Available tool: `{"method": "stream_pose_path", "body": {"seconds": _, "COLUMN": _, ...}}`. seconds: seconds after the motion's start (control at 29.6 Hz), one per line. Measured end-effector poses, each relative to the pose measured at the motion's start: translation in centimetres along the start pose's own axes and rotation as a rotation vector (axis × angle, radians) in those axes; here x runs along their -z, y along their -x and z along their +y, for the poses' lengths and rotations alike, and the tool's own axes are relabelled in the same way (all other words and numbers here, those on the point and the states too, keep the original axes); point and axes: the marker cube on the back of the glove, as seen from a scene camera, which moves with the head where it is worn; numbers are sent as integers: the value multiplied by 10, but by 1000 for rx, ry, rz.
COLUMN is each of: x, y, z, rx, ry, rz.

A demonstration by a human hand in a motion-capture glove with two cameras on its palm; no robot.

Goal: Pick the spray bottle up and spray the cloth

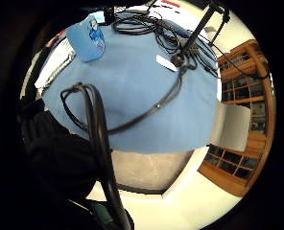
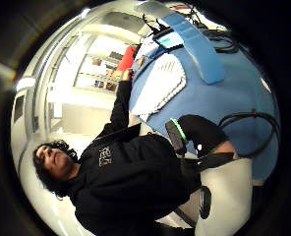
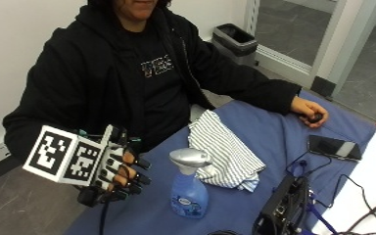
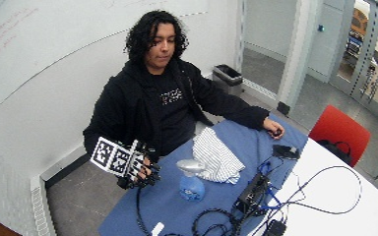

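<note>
At the near edge of the table (image 3: pixel 370 186), off its blue-covered end, the gloved right hand (image 3: pixel 119 174) is raised in the air with its fingers (image 3: pixel 130 182) loosely curled and holding nothing. It is just beside the spray bottle (image 3: pixel 189 188) but apart from it. The bottle stands upright on the blue cover (image 3: pixel 266 132), its silver trigger head (image 3: pixel 189 159) on top and its blue body carrying a label (too small to read). Just beyond the bottle lies the cloth (image 3: pixel 223 152), white with thin dark stripes, crumpled in a loose heap with one corner close to the bottle's head; whether the two touch cannot be told. Farther right, a black box (image 3: pixel 282 205) with cables sits on the cover, and a dark phone (image 3: pixel 333 147) lies flat near the far side. The person's bare left hand (image 3: pixel 308 111) rests on the cover beyond the phone, closed around a small dark object. From the little finger side of the palm, the bottle (image 1: pixel 88 36) shows on the blue cover near the striped cloth (image 1: pixel 55 64).
</note>
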Motion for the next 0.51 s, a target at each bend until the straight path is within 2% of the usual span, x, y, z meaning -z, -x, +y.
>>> {"method": "stream_pose_path", "body": {"seconds": 0.51, "x": -4, "y": -7, "z": -73, "rx": 29, "ry": -21, "rz": -326}}
